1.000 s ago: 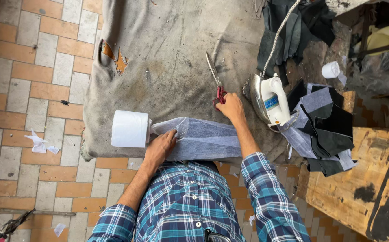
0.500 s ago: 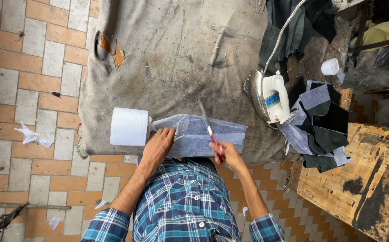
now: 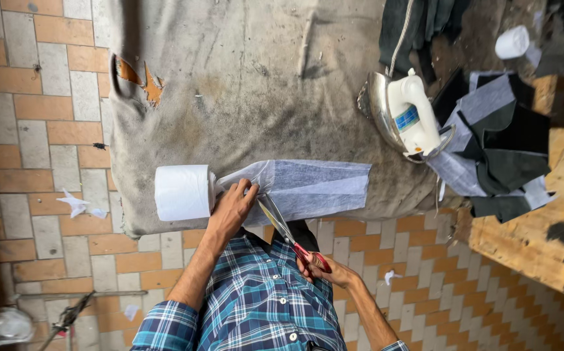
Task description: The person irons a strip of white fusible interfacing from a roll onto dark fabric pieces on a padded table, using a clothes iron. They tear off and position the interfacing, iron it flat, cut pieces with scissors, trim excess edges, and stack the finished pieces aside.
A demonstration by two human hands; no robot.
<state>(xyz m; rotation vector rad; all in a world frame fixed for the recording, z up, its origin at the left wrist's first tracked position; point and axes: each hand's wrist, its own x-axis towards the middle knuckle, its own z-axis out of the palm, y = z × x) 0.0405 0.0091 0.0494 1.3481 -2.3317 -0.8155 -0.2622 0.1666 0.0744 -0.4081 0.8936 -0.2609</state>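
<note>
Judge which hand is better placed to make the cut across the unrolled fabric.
Right hand: it grips the red-handled scissors, blades at the fabric strip edge. Left hand presses the strip beside the white roll.

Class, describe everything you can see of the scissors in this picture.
The scissors have long, plain metal blades and red handles. The right hand grips the handles, near the checked shirt. The blades point up and to the left, slightly parted, their tips at the near edge of the thin white fabric strip that unrolls from the white roll. The left hand presses that strip down right beside the blade tips. The handles hang past the table's edge, above the tiled floor.
</note>
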